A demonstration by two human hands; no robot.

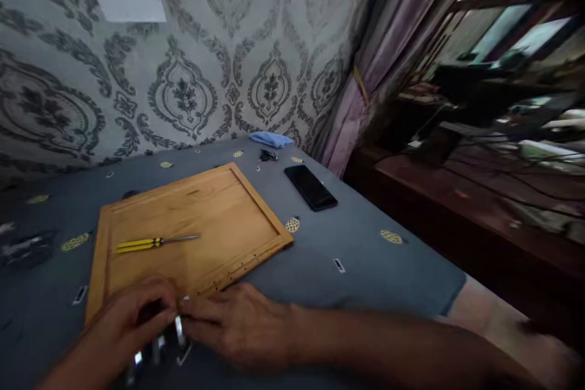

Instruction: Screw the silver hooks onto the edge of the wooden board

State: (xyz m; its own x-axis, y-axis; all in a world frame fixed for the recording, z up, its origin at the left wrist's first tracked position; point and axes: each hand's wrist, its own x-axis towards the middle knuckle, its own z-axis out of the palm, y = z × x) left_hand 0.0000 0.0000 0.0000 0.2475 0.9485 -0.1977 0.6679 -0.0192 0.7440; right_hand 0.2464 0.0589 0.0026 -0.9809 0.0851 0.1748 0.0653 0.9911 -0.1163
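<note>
I record a grey-blue cloth-covered surface with yellow pineapple prints (365, 268); its right edge runs diagonally, well apart from the panel.

On it, beyond the hands, lies a flat rectangular light-brown wooden panel with a raised frame (214, 201). Its near edge, marked by a row of small dark holes, slants away to the right. I find the right hand (242, 329) nearer that row; the left hand (132, 323) overlaps the near-left part.

A black rectangular phone (311, 187) lies right of the panel. Room for moving extends over the cloth between the panel's right corner and the surface edge.

A screwdriver with a yellow-and-black handle and metal shaft (158, 244) lies on the panel, shaft pointing right.

A small shiny silver metal piece (179, 330) sits between the hands, just off the panel's near edge, long axis roughly toward me. The left grip appears pinched on it, thumb meeting forefinger. The right fingers reach to the same spot, extended; I cannot tell whether they hold it.
</note>
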